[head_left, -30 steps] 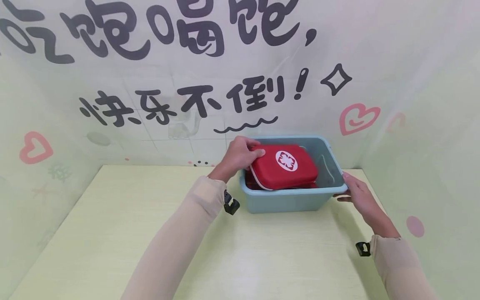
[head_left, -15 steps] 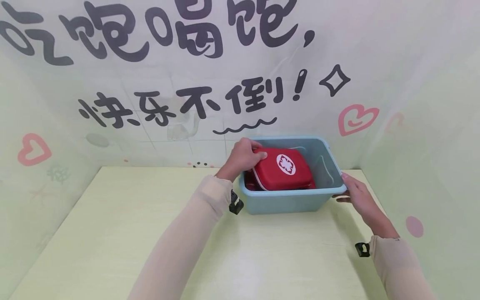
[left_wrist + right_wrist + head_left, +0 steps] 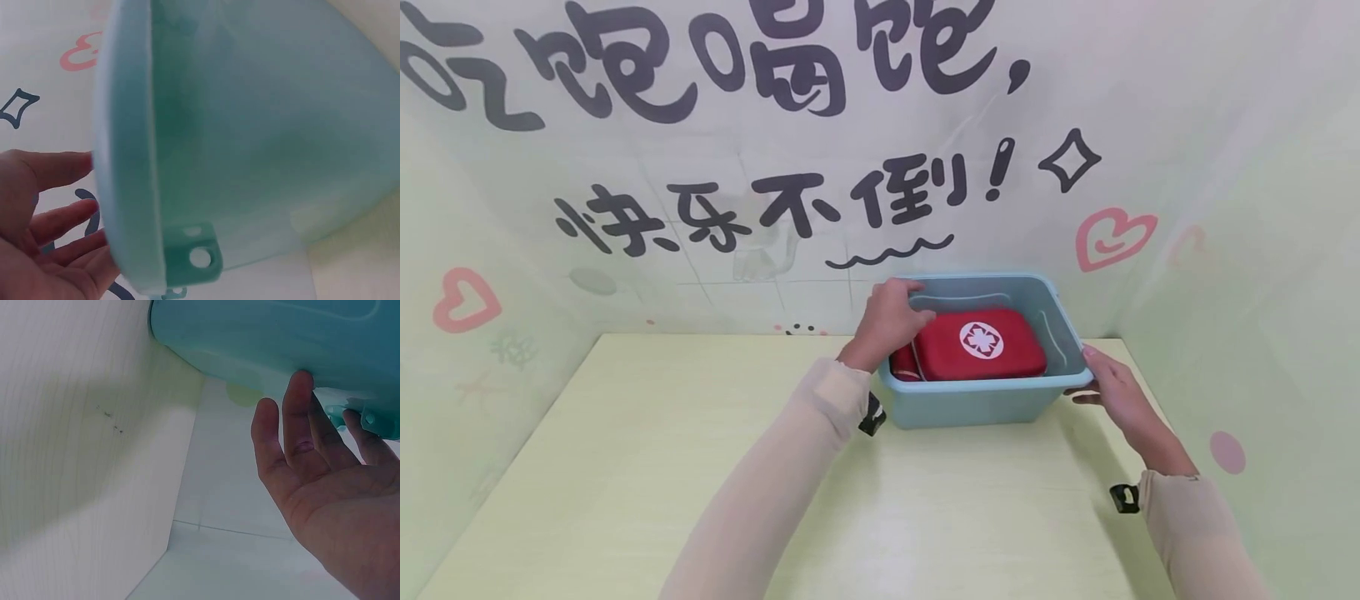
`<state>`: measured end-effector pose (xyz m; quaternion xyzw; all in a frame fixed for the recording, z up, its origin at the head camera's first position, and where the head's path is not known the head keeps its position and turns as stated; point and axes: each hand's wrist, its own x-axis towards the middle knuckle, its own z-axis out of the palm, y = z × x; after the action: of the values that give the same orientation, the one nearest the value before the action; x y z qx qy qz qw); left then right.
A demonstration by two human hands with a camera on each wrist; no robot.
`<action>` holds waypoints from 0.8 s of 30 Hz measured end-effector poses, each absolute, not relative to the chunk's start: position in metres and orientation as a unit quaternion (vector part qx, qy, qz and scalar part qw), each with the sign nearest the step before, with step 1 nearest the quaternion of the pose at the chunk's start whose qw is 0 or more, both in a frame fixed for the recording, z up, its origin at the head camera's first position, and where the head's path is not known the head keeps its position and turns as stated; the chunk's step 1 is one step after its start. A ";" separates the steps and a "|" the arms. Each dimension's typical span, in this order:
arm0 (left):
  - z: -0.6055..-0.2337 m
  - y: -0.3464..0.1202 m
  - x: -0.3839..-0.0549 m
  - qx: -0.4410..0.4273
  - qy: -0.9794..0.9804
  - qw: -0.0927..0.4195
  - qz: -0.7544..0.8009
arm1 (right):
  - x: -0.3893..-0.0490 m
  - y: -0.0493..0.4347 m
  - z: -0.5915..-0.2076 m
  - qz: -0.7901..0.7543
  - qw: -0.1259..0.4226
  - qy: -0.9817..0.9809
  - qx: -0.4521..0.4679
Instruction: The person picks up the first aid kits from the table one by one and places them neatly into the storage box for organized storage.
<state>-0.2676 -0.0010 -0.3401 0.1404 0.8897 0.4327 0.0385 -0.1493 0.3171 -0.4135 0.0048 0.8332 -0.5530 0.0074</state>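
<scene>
A red zip case with a white emblem lies inside a light blue plastic bin. My left hand is over the bin's left end, thumb and fingers spread apart, with nothing between them. Its thumb tip is near the case's left edge; whether they touch, I cannot tell. In the left wrist view, the left hand shows behind the bin's rim. At the front right corner my right hand holds the bin, thumb at the rim and fingers beneath. The right wrist view shows those fingers against the bin's underside.
Another red item is partly visible in the bin, left of the case. The bin stands on a pale wooden table near the back wall. A side wall rises close to my right arm.
The red case was tilted in my left hand's grip; now it lies lower and flatter in the bin, and the left hand has let go. The right hand has stayed put.
</scene>
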 end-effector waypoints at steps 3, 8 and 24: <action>-0.339 -0.002 -0.266 0.151 0.876 0.030 0.456 | -0.149 0.317 -0.413 -0.554 0.008 0.833 0.008; -0.341 -0.010 -0.266 0.151 0.860 -0.024 0.487 | -0.150 0.317 -0.412 -0.552 0.011 0.834 0.011; -0.384 -0.080 -0.280 0.093 0.878 -0.098 0.460 | -0.149 0.317 -0.413 -0.553 0.011 0.833 0.000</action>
<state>-0.2800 -0.0804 -0.3844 0.0928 0.8776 0.4601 -0.0976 -0.1493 0.3167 -0.4128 0.0004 0.8329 -0.5534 0.0109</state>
